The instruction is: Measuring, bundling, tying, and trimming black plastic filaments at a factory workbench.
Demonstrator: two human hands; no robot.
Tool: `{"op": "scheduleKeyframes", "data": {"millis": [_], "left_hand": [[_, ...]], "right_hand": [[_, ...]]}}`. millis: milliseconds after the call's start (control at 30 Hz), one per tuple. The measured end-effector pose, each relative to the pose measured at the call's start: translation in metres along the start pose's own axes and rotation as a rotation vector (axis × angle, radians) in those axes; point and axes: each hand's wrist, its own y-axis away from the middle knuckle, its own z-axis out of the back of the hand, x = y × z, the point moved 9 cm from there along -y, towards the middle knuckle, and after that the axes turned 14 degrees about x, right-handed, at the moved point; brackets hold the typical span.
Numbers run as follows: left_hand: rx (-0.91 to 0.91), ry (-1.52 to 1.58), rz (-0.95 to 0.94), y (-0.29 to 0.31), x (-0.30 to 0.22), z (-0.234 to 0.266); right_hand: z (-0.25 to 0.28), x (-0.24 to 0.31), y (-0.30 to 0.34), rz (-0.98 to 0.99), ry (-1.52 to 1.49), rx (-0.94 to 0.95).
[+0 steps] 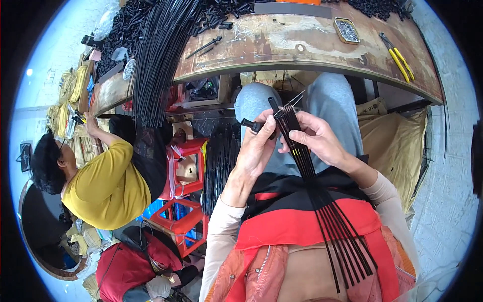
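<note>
My left hand [253,151] is closed around a short black plastic tube [250,125], which sticks out to the left past the thumb. Its thumb and fingertips also meet the upper end of a bundle of thin black umbrella ribs [329,216]. Closed on that bundle from the other side, my right hand [320,140] presses its thumb across the ribs. They fan out downward over my red and black apron [282,229]. Thin metal wire ends [298,99] point up to the right above the hands. Another black tube end [272,104] shows between the hands; its full shape is hidden.
A worn wooden bench [312,45] curves ahead, bearing a long bundle of black ribs [161,55], heaped black plastic parts [123,38], a tray of small metal pieces [346,30] and yellow-handled pliers [397,58]. Red stools [183,216] and a person in yellow [108,183] are left.
</note>
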Motion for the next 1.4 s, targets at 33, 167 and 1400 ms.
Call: {"op": "scheduleKeyframes", "data": {"millis": [33,167,1400], "left_hand": [[0.022,-0.027,-0.004,-0.001,-0.001,-0.001],[-0.012,0.014,-0.018,-0.007,0.005,-0.003],[-0.113,-0.367,-0.127,-0.028,-0.068,0.014]], "right_hand": [[0.000,-0.002,0.000,0.001,0.002,0.001],[0.000,0.002,-0.002,0.057,-0.057,0.046],[-0.011,0.013,-0.005,-0.048,0.048,-0.004]]}}
